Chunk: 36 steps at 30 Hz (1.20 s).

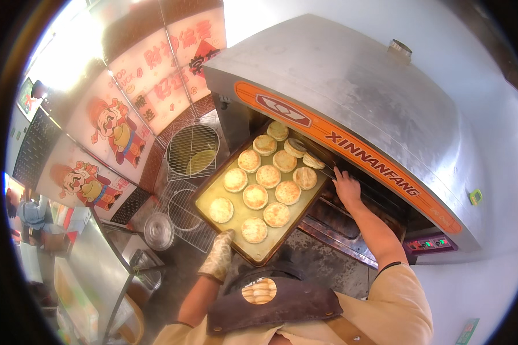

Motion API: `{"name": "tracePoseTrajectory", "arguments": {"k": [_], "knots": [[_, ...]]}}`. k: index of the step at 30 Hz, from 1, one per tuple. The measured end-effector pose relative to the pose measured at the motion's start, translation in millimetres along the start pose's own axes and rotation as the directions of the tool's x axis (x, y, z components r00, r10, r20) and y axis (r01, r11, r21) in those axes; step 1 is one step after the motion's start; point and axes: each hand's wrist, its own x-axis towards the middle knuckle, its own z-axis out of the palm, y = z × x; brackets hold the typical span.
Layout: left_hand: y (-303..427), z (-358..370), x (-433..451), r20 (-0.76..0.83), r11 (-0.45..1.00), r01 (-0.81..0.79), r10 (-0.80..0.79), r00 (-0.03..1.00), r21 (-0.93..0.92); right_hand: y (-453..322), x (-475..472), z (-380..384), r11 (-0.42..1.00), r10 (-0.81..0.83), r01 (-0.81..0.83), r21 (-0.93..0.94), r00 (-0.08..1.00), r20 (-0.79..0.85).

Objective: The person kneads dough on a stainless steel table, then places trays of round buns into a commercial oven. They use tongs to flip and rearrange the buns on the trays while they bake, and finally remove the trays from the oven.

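A dark-rimmed baking tray (239, 215) carries several round, golden-brown breads (268, 176), partly in front of the oven mouth. My left hand (218, 255), in a patterned oven mitt, grips the tray's near left edge. Bare, my right hand (348, 188) holds a slim metal utensil (326, 170) over the tray's far right side. Its far end reaches a tilted bread (313, 161) and the bread (295, 148) beside it. Whether the utensil is tongs or a turner I cannot tell.
The XINNANFANG steel oven (341, 82) has its mouth open, with a dark chamber (334, 215) inside. At left are wire racks (183, 207), a round pot (193, 148) under one rack, and a glass lid (159, 231). A steel counter (103, 254) stands lower left; a person (32, 213) is beyond.
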Motion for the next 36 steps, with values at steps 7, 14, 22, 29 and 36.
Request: {"name": "tracePoseTrajectory", "arguments": {"k": [7,14,22,29,36], "knots": [[12.4,7.0,-14.3,-0.004,0.998,0.001,-0.001,1.0,0.063,-22.1,-9.7,-12.6,0.996,0.086,-0.086,-0.001,0.995,-0.044],[13.0,4.7,-12.1,0.033,0.998,0.045,-0.043,0.999,-0.045,-60.8,-2.6,-48.9,0.967,0.247,-0.252,0.051,0.965,0.088],[10.8,-6.9,-5.8,0.024,0.991,0.105,-0.107,0.994,0.085,-60.4,-63.7,-108.6,0.897,0.387,-0.419,0.139,0.898,0.207],[16.4,1.1,-13.6,0.046,0.996,0.083,-0.082,0.996,-0.017,-105.9,-12.0,-103.1,0.849,0.367,-0.419,0.323,0.906,0.212],[13.2,0.2,-6.9,0.052,0.997,0.068,-0.066,0.996,-0.029,-97.1,19.0,-85.0,0.885,0.347,-0.404,0.232,0.904,0.249]]}}
